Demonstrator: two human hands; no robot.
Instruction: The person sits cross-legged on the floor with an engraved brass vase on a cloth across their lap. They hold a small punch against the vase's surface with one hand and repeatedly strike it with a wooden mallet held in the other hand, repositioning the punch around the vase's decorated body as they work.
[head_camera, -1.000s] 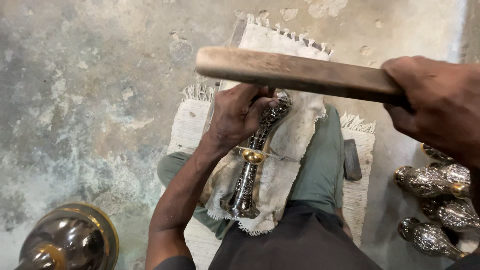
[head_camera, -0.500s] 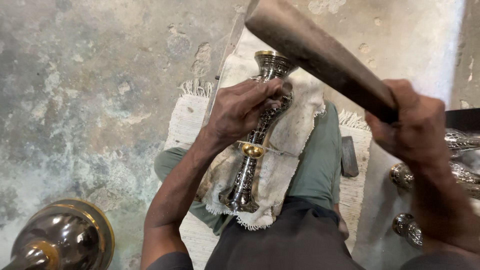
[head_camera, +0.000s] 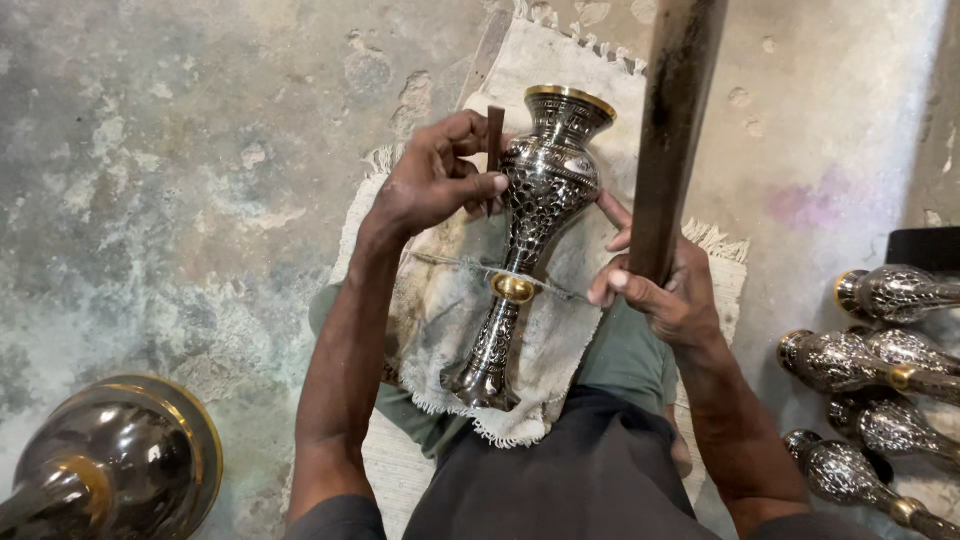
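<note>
An engraved dark metal vase (head_camera: 530, 230) with a gold rim and gold waist band lies on a dirty white cloth (head_camera: 560, 330) across my lap. My left hand (head_camera: 435, 180) pinches a thin dark chisel (head_camera: 494, 135) upright against the vase's upper body. My right hand (head_camera: 660, 295) grips a long wooden stick (head_camera: 675, 130) that points up past the top of the view, and its index finger touches the vase's right side.
Several similar engraved vases (head_camera: 880, 370) lie on the floor at the right. A large dark vase with a gold rim (head_camera: 110, 470) sits at the lower left. A fringed mat (head_camera: 600, 130) covers the stained concrete floor beneath me.
The wooden stick swung from lying across the view to nearly upright. My right hand came down beside the vase. The vase now shows fully, with the chisel set against it.
</note>
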